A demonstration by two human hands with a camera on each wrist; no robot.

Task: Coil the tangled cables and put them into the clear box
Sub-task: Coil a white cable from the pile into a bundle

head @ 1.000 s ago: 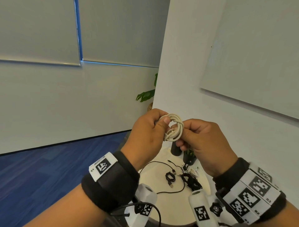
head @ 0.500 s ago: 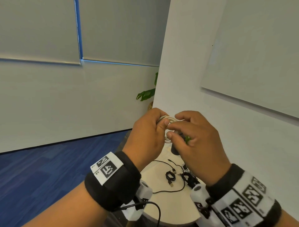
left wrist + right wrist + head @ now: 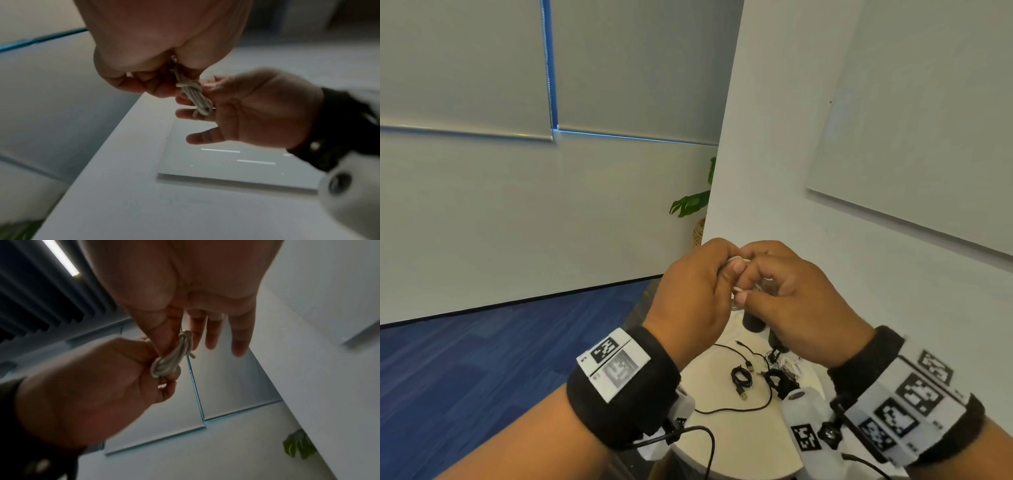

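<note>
Two hands meet chest-high above the round tabletop, and between them sits the white cable, wound into a small tight bundle with a wrap cinched round its middle. The left hand has its grip clamped on one end of that bundle, thumb pressing it against curled fingers. The right hand pinches the other end between thumb and forefinger, its remaining fingers spread loose and holding nothing.

To finish this step well, I would keep the left pinch steady as the anchor and let the right hand tuck the short free tail under the wrap, drawing it snug without flattening the loops, so the coil does not spring apart when released.

The bundle looks pale, smooth and fairly stiff, several parallel strands lying side by side, oblong rather than round.

Below the bundle, on the tabletop, lie a small black coiled cable, a second dark bundle just beside it, and a long loose black cable trailing in a wide curve. I cannot make out the clear box in any view.
</note>
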